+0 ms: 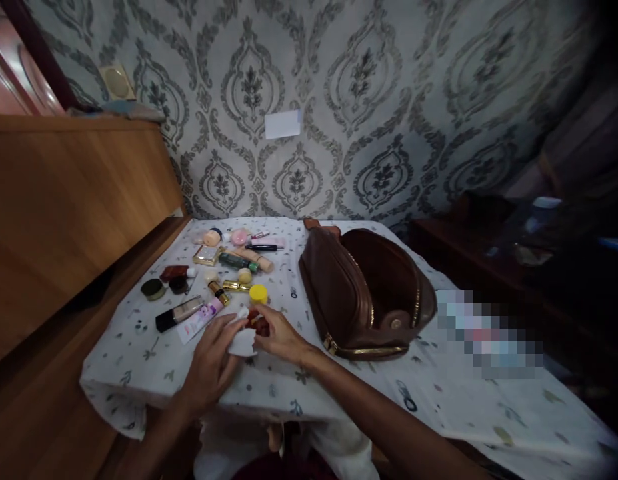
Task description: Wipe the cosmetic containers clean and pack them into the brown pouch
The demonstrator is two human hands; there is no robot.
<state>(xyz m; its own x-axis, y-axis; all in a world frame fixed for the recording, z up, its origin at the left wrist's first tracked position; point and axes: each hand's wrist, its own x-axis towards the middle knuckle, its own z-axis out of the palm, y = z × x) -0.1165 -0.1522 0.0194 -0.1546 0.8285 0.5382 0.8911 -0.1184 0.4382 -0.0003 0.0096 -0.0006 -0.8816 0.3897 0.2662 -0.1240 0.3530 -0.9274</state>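
My left hand point(213, 357) is closed on a crumpled white tissue point(243, 343), pressed near a small reddish-brown bottle point(259, 323). Fingers of my right hand point(283, 339) grip that bottle from the right, hiding much of it. A round yellow cap point(258, 293) shows just beyond; whether it is joined to the bottle I cannot tell. Close to my left hand lie a white and purple tube point(201, 321) and a foundation bottle with a black cap point(179, 313). A gold lipstick tube point(237, 286) rests a little farther back.
An unzipped brown leather bag point(333, 287) stands to the right on the patterned tablecloth point(269, 393). Several cosmetics, including a green tube point(237, 261) and a dark round jar point(153, 289), lie at the back left. A wooden cabinet point(79, 213) borders the left side.
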